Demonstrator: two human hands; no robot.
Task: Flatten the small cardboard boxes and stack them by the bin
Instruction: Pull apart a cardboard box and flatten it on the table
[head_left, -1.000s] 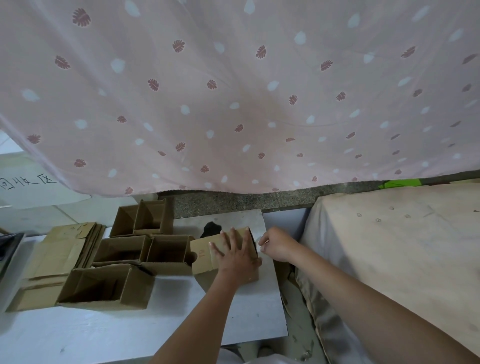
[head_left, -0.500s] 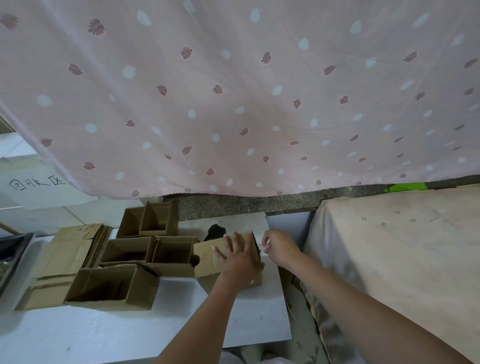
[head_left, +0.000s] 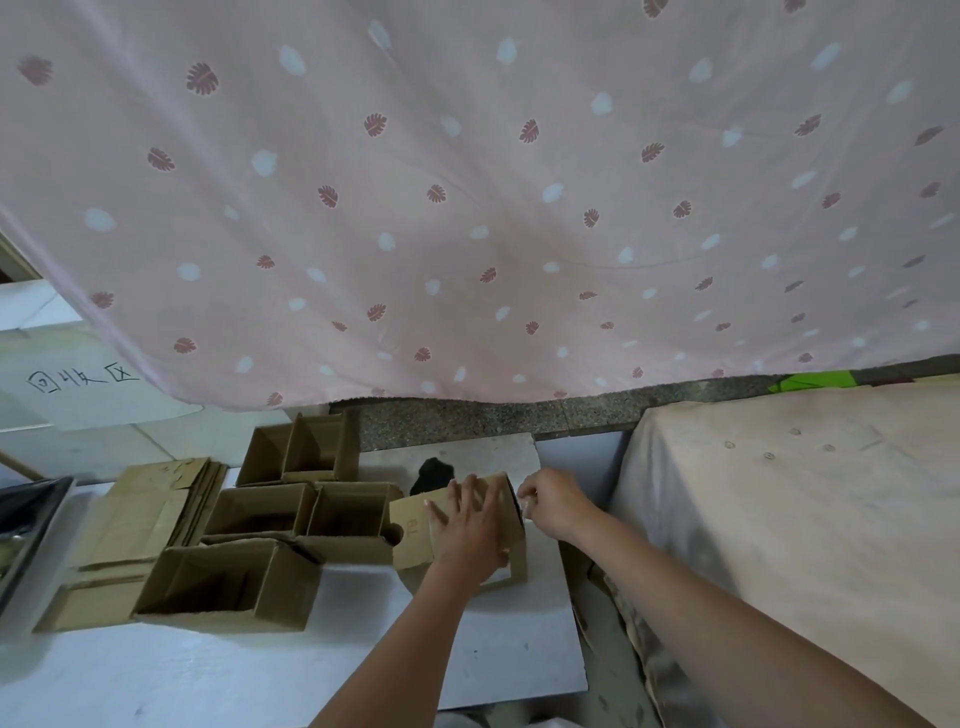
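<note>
Cardboard box (head_left: 415, 525) stands on the white table (head_left: 208, 670), at about 3 o'clock from the open boxes (head_left: 306, 512). Left hand (head_left: 470, 525) lies on its top with straight, spread fingers. Right hand (head_left: 553, 501) has curled fingers pinching at the box's right edge. Flattened boxes (head_left: 135, 525) lie at 9 o'clock.

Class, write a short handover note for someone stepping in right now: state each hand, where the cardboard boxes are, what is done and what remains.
Left hand: open, fingers spread, pressing on the small brown cardboard box being worked on the white table.
Right hand: fingers curled at that box's right end; what they pinch is unclear.
Done: flattened brown cardboard pile at table's left.
Left: this box, plus the open brown cardboard boxes, about five, between it and the pile.
</note>
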